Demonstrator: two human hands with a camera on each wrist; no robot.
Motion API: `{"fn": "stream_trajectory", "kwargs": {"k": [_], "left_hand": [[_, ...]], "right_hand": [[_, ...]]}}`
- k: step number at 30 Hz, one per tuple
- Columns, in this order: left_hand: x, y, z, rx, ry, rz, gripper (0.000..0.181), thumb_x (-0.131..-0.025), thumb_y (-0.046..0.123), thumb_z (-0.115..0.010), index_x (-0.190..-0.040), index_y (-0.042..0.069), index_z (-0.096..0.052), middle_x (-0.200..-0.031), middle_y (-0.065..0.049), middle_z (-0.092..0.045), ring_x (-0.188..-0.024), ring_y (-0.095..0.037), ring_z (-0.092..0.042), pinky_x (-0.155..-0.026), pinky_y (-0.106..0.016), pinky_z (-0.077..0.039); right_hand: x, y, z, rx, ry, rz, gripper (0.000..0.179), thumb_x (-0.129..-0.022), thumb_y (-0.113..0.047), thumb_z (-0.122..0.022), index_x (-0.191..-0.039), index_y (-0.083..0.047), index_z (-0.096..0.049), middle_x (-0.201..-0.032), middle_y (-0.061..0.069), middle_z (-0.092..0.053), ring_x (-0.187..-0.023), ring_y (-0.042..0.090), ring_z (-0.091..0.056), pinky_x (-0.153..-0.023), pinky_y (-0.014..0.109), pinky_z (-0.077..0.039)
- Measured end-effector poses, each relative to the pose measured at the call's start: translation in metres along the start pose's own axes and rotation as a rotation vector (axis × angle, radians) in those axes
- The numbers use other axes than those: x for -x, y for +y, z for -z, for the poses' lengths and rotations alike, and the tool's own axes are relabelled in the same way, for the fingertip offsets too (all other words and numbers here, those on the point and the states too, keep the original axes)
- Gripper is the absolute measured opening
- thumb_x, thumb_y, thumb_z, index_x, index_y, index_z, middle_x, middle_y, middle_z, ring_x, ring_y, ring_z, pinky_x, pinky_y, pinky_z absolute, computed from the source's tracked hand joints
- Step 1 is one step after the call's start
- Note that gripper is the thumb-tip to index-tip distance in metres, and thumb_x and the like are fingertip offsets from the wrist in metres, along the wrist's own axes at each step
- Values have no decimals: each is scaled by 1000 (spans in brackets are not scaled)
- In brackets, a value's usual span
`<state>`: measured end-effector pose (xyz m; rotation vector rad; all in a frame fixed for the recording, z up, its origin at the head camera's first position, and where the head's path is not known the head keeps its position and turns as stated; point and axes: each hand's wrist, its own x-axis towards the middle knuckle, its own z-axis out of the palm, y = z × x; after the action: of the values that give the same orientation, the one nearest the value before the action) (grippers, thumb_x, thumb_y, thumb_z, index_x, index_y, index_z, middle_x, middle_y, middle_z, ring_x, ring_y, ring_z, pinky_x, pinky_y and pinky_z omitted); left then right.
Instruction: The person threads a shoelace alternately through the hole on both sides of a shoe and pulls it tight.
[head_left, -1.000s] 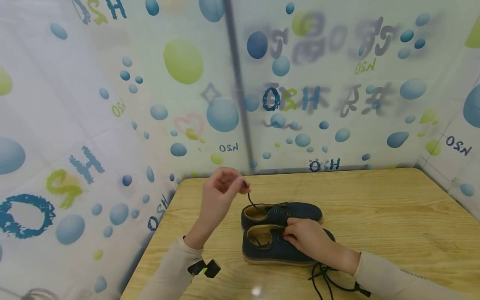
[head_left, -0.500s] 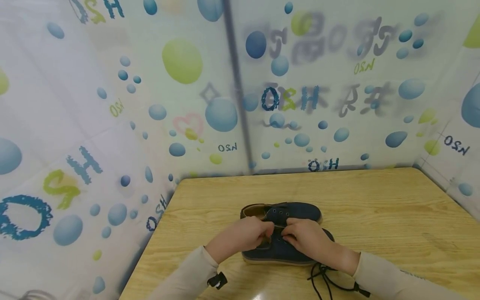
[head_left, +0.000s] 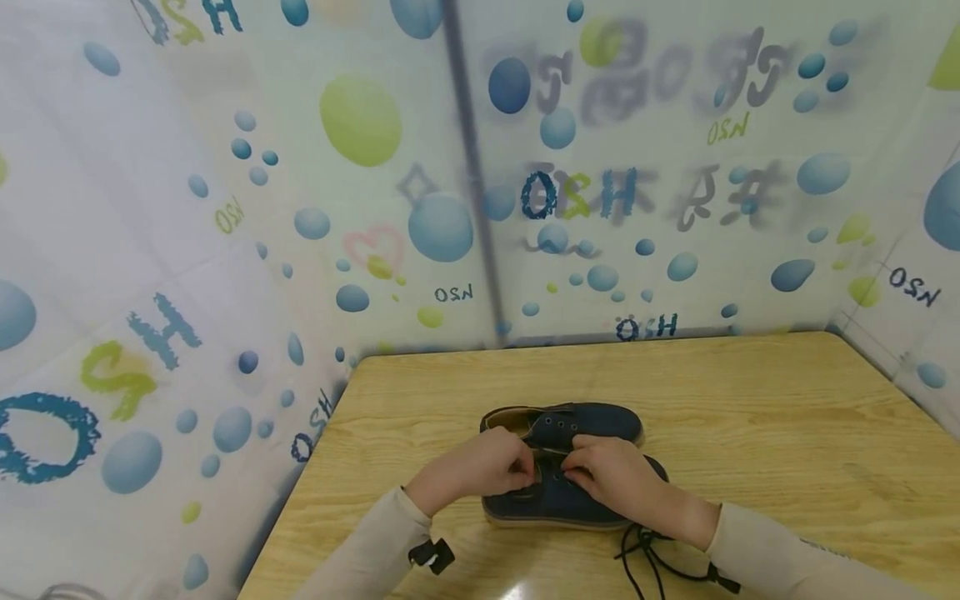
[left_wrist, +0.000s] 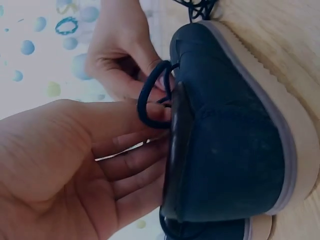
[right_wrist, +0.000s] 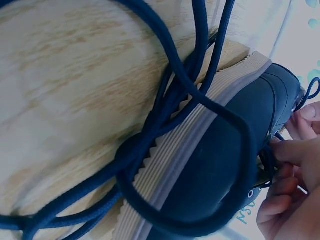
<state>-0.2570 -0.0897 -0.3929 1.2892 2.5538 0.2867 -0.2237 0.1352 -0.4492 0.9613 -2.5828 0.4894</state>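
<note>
Two dark blue lace-up shoes lie side by side, toes to the right. My left hand [head_left: 483, 467] is at the ankle opening of the near shoe [head_left: 555, 510]. In the left wrist view a loop of shoelace [left_wrist: 143, 102] curves past its thumb, which appears to pinch the lace; the fingertips are hidden behind the shoe's rim. With curled fingers my right hand [head_left: 615, 475] grips the near shoe at its eyelet flap, lace beside its thumb [right_wrist: 292, 150]. Behind it the far shoe [head_left: 609, 419] shows bare eyelets.
A tangle of shoelace [head_left: 645, 542] hangs from the near shoe's front side onto the wooden table [head_left: 735, 400]. Sheets printed with blue and green drops [head_left: 442, 227] stand around the table's back and left.
My left hand, raised above the shoes with the shoelace a second ago, has come down to the near shoe's opening and shifted slightly left. The right hand has stayed put.
</note>
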Motion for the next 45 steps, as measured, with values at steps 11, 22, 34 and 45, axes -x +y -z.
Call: {"fn": "stream_trajectory", "kwargs": {"k": [11, 22, 34, 45], "left_hand": [[1, 8, 1, 32, -30, -63, 8, -91, 15, -72, -96, 22, -71, -91, 10, -73, -75, 8, -61, -67, -8, -48], [2, 2, 15, 509, 360, 75, 30, -102, 29, -54, -88, 7, -70, -86, -8, -74, -62, -18, -68, -59, -32, -58], [5, 6, 20, 975, 258, 37, 33, -105, 21, -49, -122, -2, -64, -102, -29, -68, -77, -10, -69, -77, -38, -60], [25, 22, 56, 855, 648, -100, 49, -110, 33, -29, -124, 3, -64, -98, -13, -64, -82, -12, -61, -75, -34, -56]], "right_hand": [[0, 1, 2, -8, 6, 5, 5, -82, -17, -79, -86, -19, -77, -77, -10, -57, -63, -2, -54, -57, 14, -45], [1, 1, 0, -12, -11, -9, 4, -84, -17, -78, -87, -19, -77, -78, -10, -59, -66, -2, -56, -58, 15, -46], [0, 0, 1, -45, -22, -31, 3, -85, -19, -77, -88, -19, -76, -80, -10, -61, -66, -3, -56, -58, 15, -45], [0, -1, 2, -59, 6, -21, 5, -85, -18, -77, -89, -20, -75, -83, -9, -63, -67, -2, -58, -58, 15, -46]]}}
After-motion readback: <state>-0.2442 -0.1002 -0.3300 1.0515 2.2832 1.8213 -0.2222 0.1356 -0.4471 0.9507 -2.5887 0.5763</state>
